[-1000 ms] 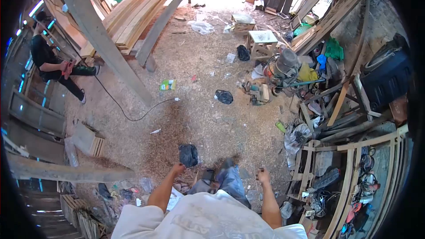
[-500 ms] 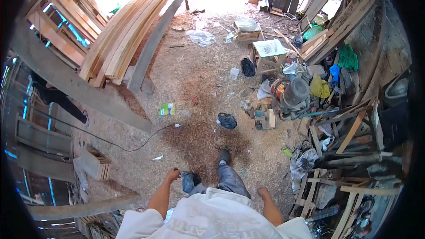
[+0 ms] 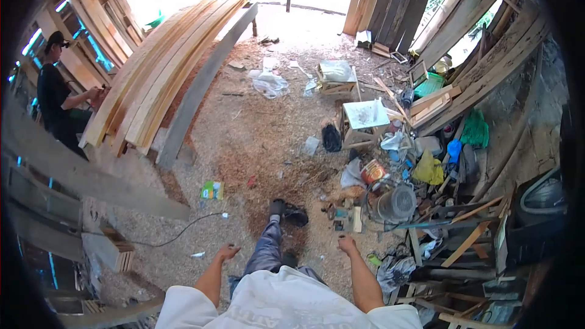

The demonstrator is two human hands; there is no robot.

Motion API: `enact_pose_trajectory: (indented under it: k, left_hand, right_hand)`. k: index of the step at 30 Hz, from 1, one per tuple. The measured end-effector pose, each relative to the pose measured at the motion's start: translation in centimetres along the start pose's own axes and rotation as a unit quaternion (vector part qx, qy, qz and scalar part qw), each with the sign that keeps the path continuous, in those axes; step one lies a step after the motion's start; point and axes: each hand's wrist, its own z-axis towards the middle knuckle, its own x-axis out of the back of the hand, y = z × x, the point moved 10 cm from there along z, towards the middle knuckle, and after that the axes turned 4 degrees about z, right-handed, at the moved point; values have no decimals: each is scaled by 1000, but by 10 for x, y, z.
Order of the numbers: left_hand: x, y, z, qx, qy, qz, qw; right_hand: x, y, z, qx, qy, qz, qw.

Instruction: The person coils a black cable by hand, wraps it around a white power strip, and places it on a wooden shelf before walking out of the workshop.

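Note:
My left hand (image 3: 228,251) hangs low at my left side over the wood-shaving floor. Its fingers are apart and hold nothing. On my right, my right hand (image 3: 347,244) is out in front of my hip, touching nothing I can see; its fingers are too small and turned under to read. Just beyond it on the floor are small wooden blocks (image 3: 357,219). My foot (image 3: 277,206) is next to a black plastic bag (image 3: 297,216). A green and yellow packet (image 3: 212,190) lies ahead of my left hand.
Long planks (image 3: 177,73) are stacked at the left, where a co-worker (image 3: 58,88) in dark clothes stands. A cable (image 3: 177,236) crosses the floor. At right are a motor (image 3: 399,203), a white-topped stool (image 3: 365,114), a yellow bag (image 3: 429,169) and scrap wood (image 3: 466,245).
I have stepped forward, and the floor items are nearer. My right hand has swung forward; my left hand has shifted slightly left and down. The co-worker's upper body has come into view.

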Motion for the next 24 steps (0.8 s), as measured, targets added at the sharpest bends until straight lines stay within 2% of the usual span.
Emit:
enact_pose_trajectory:
  k: [1, 3, 5, 7, 9, 10, 11, 12, 14, 15, 16, 18, 20, 24]
  left_hand:
    - [1, -12, 32, 9, 0, 12, 1000]
    - [12, -16, 80, 15, -20, 71, 997]
    - [31, 5, 136, -30, -26, 126, 991]
    - [59, 50, 196, -80, -24, 179, 980]
    - [73, 84, 226, -116, -32, 223, 967]
    - [98, 127, 213, -101, -51, 183, 977]
    - [141, 199, 162, -84, -69, 144, 984]
    - [149, 204, 208, -91, -37, 12, 995]
    - [197, 293, 161, -105, -29, -99, 989]
    - [195, 310, 193, -148, -43, -106, 982]
    - [192, 330, 223, -192, -59, -114, 973]
    - [209, 377, 219, -169, -100, -79, 977]
    - [223, 418, 232, -163, -119, -53, 978]
    - [262, 462, 284, -143, -100, -25, 984]
  right_hand:
    - [6, -11, 10, 17, 0, -58, 998]
    - [12, -14, 35, 32, 31, -84, 995]
    - [17, -14, 48, -12, 25, -31, 999]
    - [10, 6, 95, 5, 34, -22, 999]
    - [5, 31, 123, -98, 15, 4, 995]
    - [15, 10, 136, -75, -1, -82, 994]
    - [16, -9, 147, -52, -20, -166, 985]
    - [10, -27, 153, -28, -44, -244, 968]
    - [11, -23, 199, -109, 23, 17, 994]
    - [16, -34, 211, -148, 60, 150, 976]
    - [25, -60, 227, -104, 66, 132, 984]
    - [54, -138, 232, -23, 73, 97, 992]
    - [81, -198, 236, -38, 86, 138, 986]
    - [122, -280, 262, -96, 90, 218, 967]
